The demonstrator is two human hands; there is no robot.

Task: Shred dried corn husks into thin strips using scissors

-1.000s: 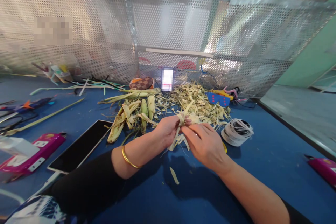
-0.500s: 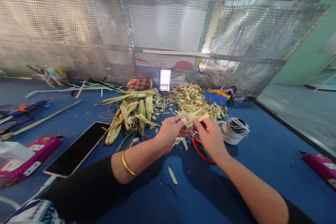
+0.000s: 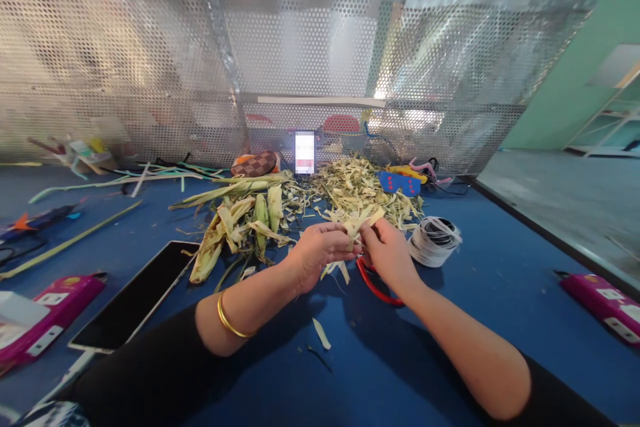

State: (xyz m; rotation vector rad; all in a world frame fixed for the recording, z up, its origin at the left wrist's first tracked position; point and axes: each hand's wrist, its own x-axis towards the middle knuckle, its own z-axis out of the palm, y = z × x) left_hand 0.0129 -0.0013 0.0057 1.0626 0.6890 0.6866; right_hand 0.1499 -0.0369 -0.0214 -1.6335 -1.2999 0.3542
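Observation:
My left hand (image 3: 320, 253) and my right hand (image 3: 387, 250) meet over the middle of the table. Between their fingers is a pale, folded piece of corn husk (image 3: 356, 225), its strips sticking up and outward. The left fingers curl around it from the left, while the right thumb and fingers pinch its right side. Beneath the right hand lie red-handled scissors (image 3: 373, 287), their blades mostly hidden. Just right of that hand stands a spool of white cord (image 3: 434, 243). Husk scraps (image 3: 337, 271) lie below my fingers.
Behind my hands spreads a heap of shredded husk (image 3: 355, 180), with whole husks (image 3: 225, 233) to its left. A tablet (image 3: 135, 293) and a magenta power strip (image 3: 55, 313) lie left; another power strip (image 3: 603, 300) is far right. A perforated metal screen (image 3: 300, 47) closes the back.
The whole view has shifted slightly, so most things sit further left. My left fingers have straightened somewhat along the husk; both hands still hold it.

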